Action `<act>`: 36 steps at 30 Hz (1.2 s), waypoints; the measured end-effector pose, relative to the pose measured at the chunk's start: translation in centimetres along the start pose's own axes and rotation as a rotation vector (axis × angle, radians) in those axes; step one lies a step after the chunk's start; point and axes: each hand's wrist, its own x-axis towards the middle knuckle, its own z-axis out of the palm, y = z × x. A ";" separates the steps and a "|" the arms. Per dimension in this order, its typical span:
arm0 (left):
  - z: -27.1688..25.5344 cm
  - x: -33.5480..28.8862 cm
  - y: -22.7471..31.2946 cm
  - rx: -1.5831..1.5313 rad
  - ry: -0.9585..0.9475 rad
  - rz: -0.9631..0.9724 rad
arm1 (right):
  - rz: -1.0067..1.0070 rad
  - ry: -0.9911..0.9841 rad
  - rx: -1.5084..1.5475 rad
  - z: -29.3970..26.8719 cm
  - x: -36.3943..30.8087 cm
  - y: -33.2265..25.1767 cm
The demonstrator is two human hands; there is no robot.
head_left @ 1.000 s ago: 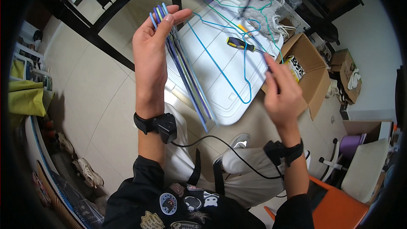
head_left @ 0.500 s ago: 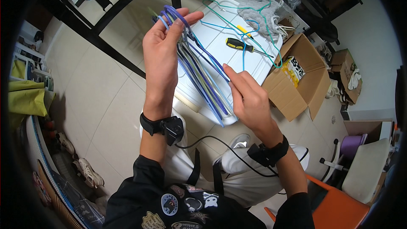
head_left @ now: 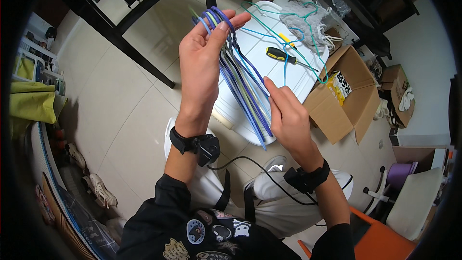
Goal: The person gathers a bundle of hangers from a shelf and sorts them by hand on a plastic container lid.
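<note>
A bundle of clothes hangers (head_left: pixel 247 91) in purple, blue and pale green hangs above the white tabletop. My left hand (head_left: pixel 204 55) is closed round the necks of the bundle, just under the hooks, which curl over its fingers. My right hand (head_left: pixel 288 113) pinches the lower part of the hangers on their right side. Behind the bundle, a green hanger (head_left: pixel 321 62) and a blue hanger (head_left: pixel 285 67) lie loose on the tabletop. A screwdriver with a black and yellow handle (head_left: pixel 281 55) lies beneath them.
The white table (head_left: pixel 236 118) stands before my knees. At its right is an open cardboard box (head_left: pixel 332 118) with a yellow packet (head_left: pixel 338 86) in it. Grey fluffy cloth (head_left: pixel 301 21) lies at the table's far right. A black chair frame (head_left: pixel 144 60) stands at far left.
The bundle and both hands sit slightly farther right in the picture, and the surroundings have shifted the same way. Both hands keep their hold on the hangers.
</note>
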 end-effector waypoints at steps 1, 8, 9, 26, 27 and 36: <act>0.0 0.0 -0.1 0.000 0.001 0.001 | -0.001 0.000 0.000 0.0 0.0 -0.1; 0.7 -0.4 0.3 -0.065 0.012 -0.005 | 0.012 0.051 0.057 0.4 0.2 -0.2; 0.8 -0.4 0.3 -0.082 0.007 0.004 | 0.012 0.070 0.059 0.4 0.2 -0.3; -0.1 -0.3 0.4 0.021 0.034 -0.036 | -0.125 -0.194 -0.206 0.5 0.1 0.5; -0.1 -0.4 0.4 0.038 0.033 -0.028 | -0.126 -0.204 -0.192 0.6 0.2 0.4; -0.5 -0.1 0.1 0.131 0.041 0.021 | -0.009 -0.334 -0.127 0.3 0.0 1.0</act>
